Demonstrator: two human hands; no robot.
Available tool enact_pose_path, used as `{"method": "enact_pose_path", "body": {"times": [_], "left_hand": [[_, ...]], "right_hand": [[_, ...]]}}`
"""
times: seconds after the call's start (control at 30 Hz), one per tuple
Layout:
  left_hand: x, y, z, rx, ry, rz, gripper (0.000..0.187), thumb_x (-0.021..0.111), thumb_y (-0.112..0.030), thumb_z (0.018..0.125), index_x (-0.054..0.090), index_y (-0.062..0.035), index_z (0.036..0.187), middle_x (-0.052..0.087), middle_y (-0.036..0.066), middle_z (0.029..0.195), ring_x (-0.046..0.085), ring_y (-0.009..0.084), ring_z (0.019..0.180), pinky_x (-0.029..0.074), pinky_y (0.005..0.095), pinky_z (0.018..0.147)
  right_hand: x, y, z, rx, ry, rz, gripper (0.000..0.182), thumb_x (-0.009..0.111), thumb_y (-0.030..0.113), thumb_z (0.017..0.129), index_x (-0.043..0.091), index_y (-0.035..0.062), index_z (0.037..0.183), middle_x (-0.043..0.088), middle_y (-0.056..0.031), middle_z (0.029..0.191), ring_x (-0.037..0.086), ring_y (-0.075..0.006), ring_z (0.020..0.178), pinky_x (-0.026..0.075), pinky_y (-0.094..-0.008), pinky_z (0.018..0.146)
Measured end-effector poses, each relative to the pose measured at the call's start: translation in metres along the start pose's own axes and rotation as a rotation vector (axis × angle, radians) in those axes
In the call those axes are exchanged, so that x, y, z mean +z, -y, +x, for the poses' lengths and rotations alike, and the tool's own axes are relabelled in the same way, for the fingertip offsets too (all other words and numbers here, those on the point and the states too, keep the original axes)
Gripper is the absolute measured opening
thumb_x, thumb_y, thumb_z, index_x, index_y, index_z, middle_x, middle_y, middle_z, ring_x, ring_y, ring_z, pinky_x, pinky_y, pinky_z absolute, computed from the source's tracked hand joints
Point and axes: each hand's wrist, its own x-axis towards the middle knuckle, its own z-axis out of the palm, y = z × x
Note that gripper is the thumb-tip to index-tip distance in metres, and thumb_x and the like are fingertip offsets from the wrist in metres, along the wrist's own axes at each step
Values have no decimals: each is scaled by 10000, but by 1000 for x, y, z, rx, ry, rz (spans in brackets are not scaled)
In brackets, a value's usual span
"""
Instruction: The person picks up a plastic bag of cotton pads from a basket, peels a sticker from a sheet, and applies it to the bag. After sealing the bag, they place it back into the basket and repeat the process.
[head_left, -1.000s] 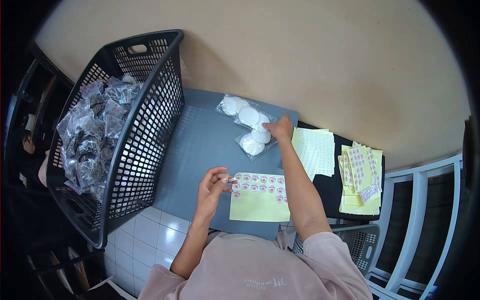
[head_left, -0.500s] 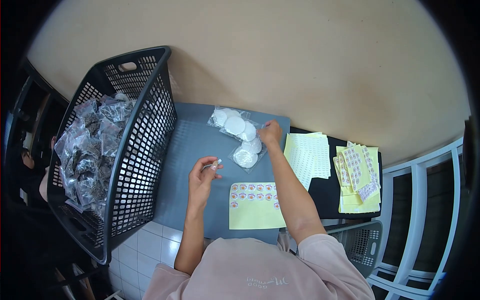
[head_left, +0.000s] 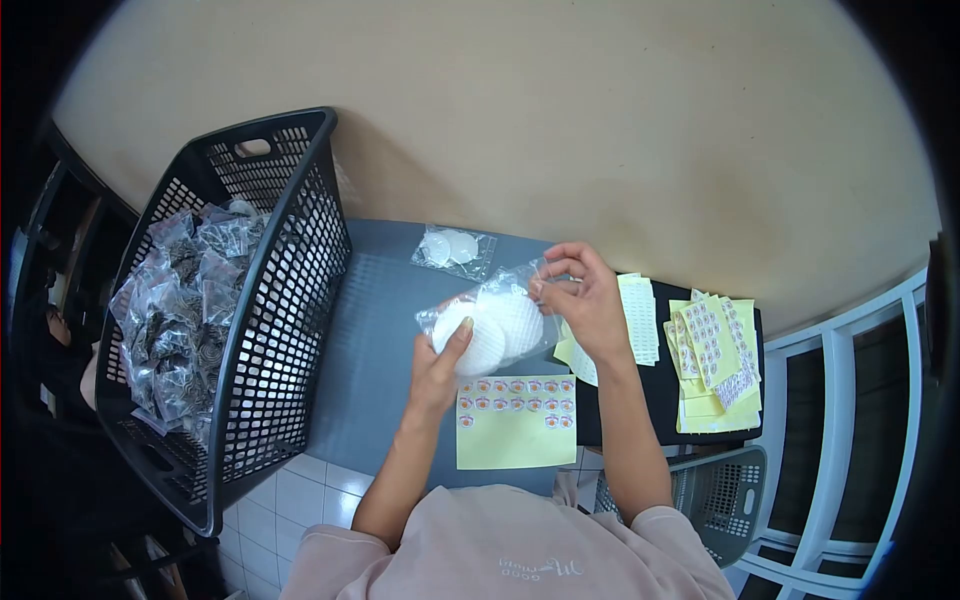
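Clear plastic packets of white round pads (head_left: 485, 335) are held up over the grey table, overlapping each other. My left hand (head_left: 438, 370) is closed on their lower left side, thumb pressed flat across the front of a pad. My right hand (head_left: 588, 300) pinches the clear plastic at the upper right edge between thumb and fingertips. Behind them, another packet of white pads (head_left: 452, 248) lies flat on the table (head_left: 375, 330). A yellow sticker sheet (head_left: 516, 440) with rows of small round printed labels lies just below my hands, its lower part bare of labels.
At the left stands a large dark plastic basket (head_left: 275, 330), holding many clear bags of dark coiled items (head_left: 185, 310). To the right are white label sheets (head_left: 640, 320) and a pile of yellow sticker sheets (head_left: 715, 360) on a black surface. A grey basket (head_left: 725, 500) sits below.
My right hand has lifted packets from the table and brought them towards me. My left hand has moved right and taken hold of them. One packet stays at the back.
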Motion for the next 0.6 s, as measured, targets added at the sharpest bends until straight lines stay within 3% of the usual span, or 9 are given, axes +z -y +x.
{"method": "enact_pose_path", "body": {"times": [0.03,0.1,0.13,0.17,0.27,0.3,0.37,0.5,0.6], "left_hand": [[12,-3,-8,-35,-38,-43,429,613,-231,932,528,48,1246,630,105,1082,595,150,998,474,291,881],[25,-5,-14,-65,-78,-111,369,594,-202,940,549,51,1205,640,90,1044,600,122,949,482,281,846],[29,-4,-16,-32,-78,-95,363,593,-205,940,553,49,1196,636,93,1049,596,124,958,480,278,845],[33,-5,-17,2,-78,-78,357,591,-208,939,557,46,1188,633,95,1055,592,125,967,477,275,844],[44,-13,-21,40,-46,10,372,570,-252,947,553,42,1175,622,92,1060,584,123,948,470,264,827],[45,-11,-23,36,-42,15,372,570,-252,947,553,42,1175,622,92,1060,584,123,948,470,264,827],[47,-7,-24,103,-60,142,403,540,-295,956,537,40,1180,610,92,1069,564,125,952,453,258,831],[53,-8,-26,159,-32,171,394,510,-312,967,539,25,1169,599,84,1053,537,117,951,435,249,831],[59,-13,-28,140,-87,126,388,495,-322,969,559,17,1147,598,84,1045,523,120,972,419,252,844]], "right_hand": [[-2,-1,-9,1,-8,-2,346,681,33,829,503,-28,1119,639,-97,904,652,-130,778,516,-245,640],[-5,-2,-23,40,-97,288,446,713,98,833,485,-17,1199,671,-129,929,656,-143,825,520,-261,688],[-9,-8,-32,38,-25,441,374,709,112,848,564,-33,1161,689,-143,943,643,-135,845,509,-266,732],[-8,-15,-40,35,-21,441,374,709,112,848,564,-33,1161,689,-143,943,643,-135,845,509,-266,732],[3,-19,-54,-34,-206,273,95,685,44,852,707,-38,894,687,-98,890,597,-101,815,467,-238,771],[7,-15,-58,-34,-211,278,95,685,44,852,707,-38,894,687,-98,890,597,-101,815,467,-238,771],[13,-8,-64,-119,-245,-59,110,696,30,836,706,-33,926,664,-76,867,586,-104,800,464,-238,757],[19,-2,-69,-245,-230,-10,99,698,7,826,714,-33,915,630,-73,913,578,-113,817,466,-236,741],[34,-7,-78,-237,-317,8,145,688,27,845,707,-44,970,674,-108,967,612,-128,877,485,-241,772]]}}
